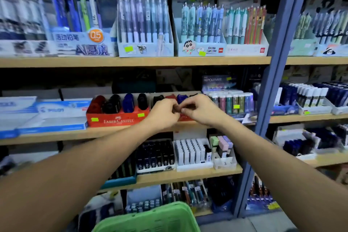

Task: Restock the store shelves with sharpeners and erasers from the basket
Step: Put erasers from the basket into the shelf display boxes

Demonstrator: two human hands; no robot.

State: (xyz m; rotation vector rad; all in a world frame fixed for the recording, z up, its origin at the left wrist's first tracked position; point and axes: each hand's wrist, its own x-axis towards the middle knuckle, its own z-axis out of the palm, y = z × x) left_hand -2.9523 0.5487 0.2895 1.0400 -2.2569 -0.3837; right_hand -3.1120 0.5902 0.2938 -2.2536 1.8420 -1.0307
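Red cardboard marks the spot: the left hand [164, 114] and the right hand [199, 110] meet fingertip to fingertip right in front of the second red display box [185, 117], fingers curled inward as if pinching something small between them. What they pinch is hidden by the fingers, so I cannot tell what it is.

Just behind the hands, that box holds a black, a red and a blue sharpener [182, 98], only their tops showing. Touching it on the left, the Faber-Castell box [116, 118] holds four sharpeners standing in a row: red, black, blue, black. Further left of that box lie flat blue-and-white Pilot cartons [56, 115]. To its right stands a tray of lead tubes [228, 102].

One shelf below the Faber-Castell box sit a tray of black items [156, 156], a tray of white ones [190, 151] and a clear holder of pastel erasers [222, 142]. One shelf above it, open display boxes hold upright pens [144, 20].

Well below the Faber-Castell box, at the bottom edge, is the rim of the green basket [150, 218]; its contents are out of view.
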